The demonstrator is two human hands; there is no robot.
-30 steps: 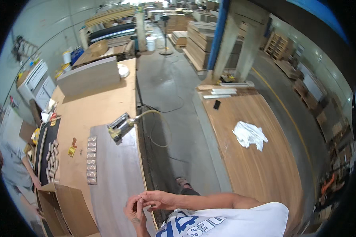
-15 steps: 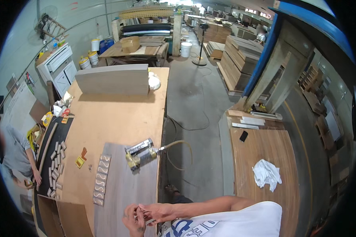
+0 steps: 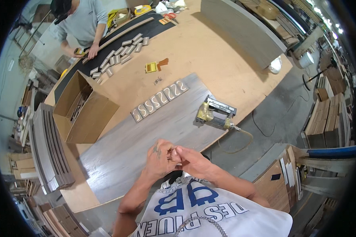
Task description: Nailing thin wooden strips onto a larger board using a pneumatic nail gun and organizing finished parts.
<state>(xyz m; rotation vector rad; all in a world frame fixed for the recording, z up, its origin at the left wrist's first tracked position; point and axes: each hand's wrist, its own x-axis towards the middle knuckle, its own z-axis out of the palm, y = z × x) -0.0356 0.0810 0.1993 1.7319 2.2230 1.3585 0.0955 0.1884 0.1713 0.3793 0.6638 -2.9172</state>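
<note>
Left hand (image 3: 159,157) and right hand (image 3: 194,161) met above grey panel (image 3: 146,134), fingers curled together; held item, if any, too small to tell. Nailer (image 3: 215,114) lay near, apart.

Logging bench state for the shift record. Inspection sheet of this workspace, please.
Surface: plywood bench with a grey panel lying on it.
Job's things: row of small grey pieces on the panel; nail gun at its edge.
Clutter: open cardboard box, yellow block.
Grippers: left hand and right hand pressed together; contents hidden.
Cables: hose trails off the nail gun.
Surroundings: co-worker at the far side, stacked boards.
</note>
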